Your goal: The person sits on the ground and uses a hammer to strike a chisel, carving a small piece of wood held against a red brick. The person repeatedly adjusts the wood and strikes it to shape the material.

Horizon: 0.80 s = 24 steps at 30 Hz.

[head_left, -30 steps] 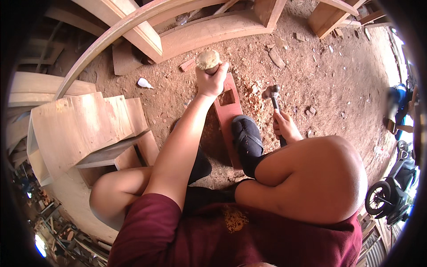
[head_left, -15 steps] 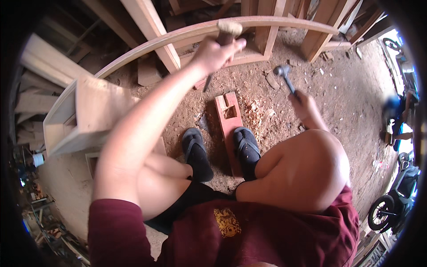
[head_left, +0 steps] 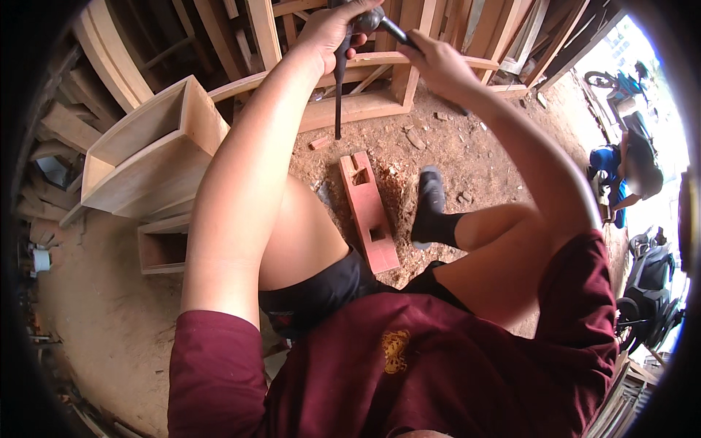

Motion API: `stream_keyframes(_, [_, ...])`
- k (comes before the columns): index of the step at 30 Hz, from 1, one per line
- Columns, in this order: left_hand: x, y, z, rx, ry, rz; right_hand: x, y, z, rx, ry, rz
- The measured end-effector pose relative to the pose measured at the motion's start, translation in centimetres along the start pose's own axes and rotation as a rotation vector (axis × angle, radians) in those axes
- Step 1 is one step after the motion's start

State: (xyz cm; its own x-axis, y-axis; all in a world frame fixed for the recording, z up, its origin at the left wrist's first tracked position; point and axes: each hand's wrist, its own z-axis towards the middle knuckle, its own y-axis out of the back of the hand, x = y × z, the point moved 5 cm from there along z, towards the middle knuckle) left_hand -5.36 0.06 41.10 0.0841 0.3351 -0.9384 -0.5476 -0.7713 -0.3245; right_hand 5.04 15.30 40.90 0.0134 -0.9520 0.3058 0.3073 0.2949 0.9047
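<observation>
My left hand (head_left: pixel 326 38), raised at the top of the view, is closed around the upper part of a chisel (head_left: pixel 339 95). The long dark blade points down. My right hand (head_left: pixel 440 66) grips a hammer (head_left: pixel 395 31) by its handle, and the hammer's rounded head is beside my left hand, over the top of the chisel; whether they touch I cannot tell. Below, between my legs, a reddish wooden block (head_left: pixel 363 198) with cut-out holes lies on the ground. The chisel tip appears beyond the block's far end, apart from it.
Wood shavings and scraps (head_left: pixel 415 137) litter the dirt floor. Wooden frames (head_left: pixel 358 106) stand at the far side, and an open box-like piece (head_left: pixel 150 179) is at the left. My right foot (head_left: pixel 431 190) rests beside the block. Farther right are a person (head_left: pixel 642 160) and a motorbike (head_left: pixel 648 274).
My right hand has swung the hammer up and left to the chisel. My left hand appears higher. My right foot has shifted away from the block, and the view has moved.
</observation>
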Motion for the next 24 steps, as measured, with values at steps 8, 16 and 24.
stream_keyframes(8, [0.8,4.1,1.1,-0.158,-0.107,0.54,-4.6,-17.1,-3.7,-0.682,-0.137,0.198])
stream_keyframes(16, [0.9,6.9,3.7,-0.198,-0.186,0.851,-3.9,-42.8,-23.7,0.526,-0.633,-0.019])
stream_keyframes(24, [3.2,7.0,6.3,-0.135,-0.073,0.663,-5.6,-41.4,-21.7,0.504,-0.663,-0.028])
